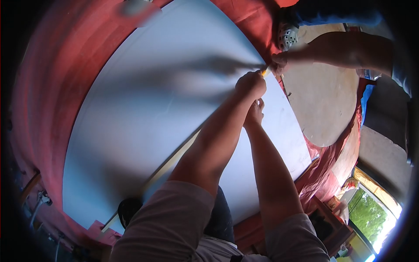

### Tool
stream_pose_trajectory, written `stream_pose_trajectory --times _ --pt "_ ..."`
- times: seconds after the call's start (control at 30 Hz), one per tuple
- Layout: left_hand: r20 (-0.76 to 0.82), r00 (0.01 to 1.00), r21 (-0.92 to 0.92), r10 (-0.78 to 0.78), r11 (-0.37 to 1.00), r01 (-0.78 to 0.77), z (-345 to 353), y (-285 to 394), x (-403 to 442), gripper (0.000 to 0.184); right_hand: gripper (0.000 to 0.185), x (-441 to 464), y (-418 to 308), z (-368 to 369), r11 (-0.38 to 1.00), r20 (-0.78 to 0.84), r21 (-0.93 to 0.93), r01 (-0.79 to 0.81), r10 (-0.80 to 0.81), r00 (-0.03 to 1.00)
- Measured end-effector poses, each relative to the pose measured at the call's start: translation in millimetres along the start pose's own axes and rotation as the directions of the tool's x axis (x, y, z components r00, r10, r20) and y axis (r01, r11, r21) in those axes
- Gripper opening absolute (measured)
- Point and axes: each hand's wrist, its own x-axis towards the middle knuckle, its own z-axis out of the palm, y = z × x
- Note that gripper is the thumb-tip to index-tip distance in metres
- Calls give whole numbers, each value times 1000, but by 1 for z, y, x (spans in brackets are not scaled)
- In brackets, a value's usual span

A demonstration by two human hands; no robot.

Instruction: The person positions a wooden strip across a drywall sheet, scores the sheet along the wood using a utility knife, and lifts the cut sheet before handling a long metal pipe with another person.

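Observation:
A large pale, glossy sheet [144, 109] lies beneath my arms. My left hand [252, 85] is closed near the sheet's upper right edge, with a small yellow-tipped tool [264, 72] showing at its fingers. Just below it, my right hand [255, 112] has its fingers curled; what they hold, if anything, is hidden. A long narrow strip [174, 157] runs diagonally across the sheet, partly behind my left forearm. Another person's hand [280, 63] reaches in from the right and meets the sheet's edge close to the yellow tip.
Red cloth [65, 96] surrounds the sheet. A rounded tan board [323, 100] lies to the right. The other person's shoe [288, 36] is at the top right. A bright window [371, 214] and a wooden cabinet [327, 225] stand at the lower right.

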Motion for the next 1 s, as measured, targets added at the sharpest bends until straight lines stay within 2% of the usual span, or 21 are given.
stream_pose_trajectory --times 0.1,0.2,0.23,0.33,0.47,0.5,0.6,0.63,0.73,0.87,1.0 --pt "11 1000 27 -9 1000 8 -2 -9 -12 38 80 7 2 4 997 43 -76 -26 29 999" --pt "29 999 23 -17 1000 16 -12 -15 -35 39 83 7 2 7 997 -32 -79 3 -6 999" --pt "29 999 14 -18 1000 17 -15 -20 -43 39 86 0 -4 -2 997 -8 -70 -9 9 1000" --pt "32 1000 -25 2 1000 -1 -21 -36 -62 40 87 11 8 15 964 -137 -201 171 -201 970" --pt "-24 998 -21 50 999 -50 -30 -57 -99 39 89 8 4 13 998 -114 -54 19 -26 993" --pt "-13 999 -2 43 999 -43 -31 -63 -106 39 99 5 2 11 998 -121 -56 23 -30 992" --pt "-24 999 27 39 999 -38 -35 -77 -130 38 113 1 -2 4 996 -91 -89 25 -34 995" --pt "-34 999 34 40 999 -39 -38 -81 -139 38 126 2 -1 6 998 -107 -49 35 -40 993" --pt "100 990 0 -97 995 97 -57 -82 -164 38 130 -6 -7 -3 999 -67 -37 33 -35 997" --pt "121 982 54 -143 989 137 -57 -106 -188 38 131 -9 -8 -6 997 -42 -71 44 -47 998" --pt "107 985 83 -132 989 123 -65 -128 -224 37 133 -4 -2 3 998 -77 -28 59 -61 995"
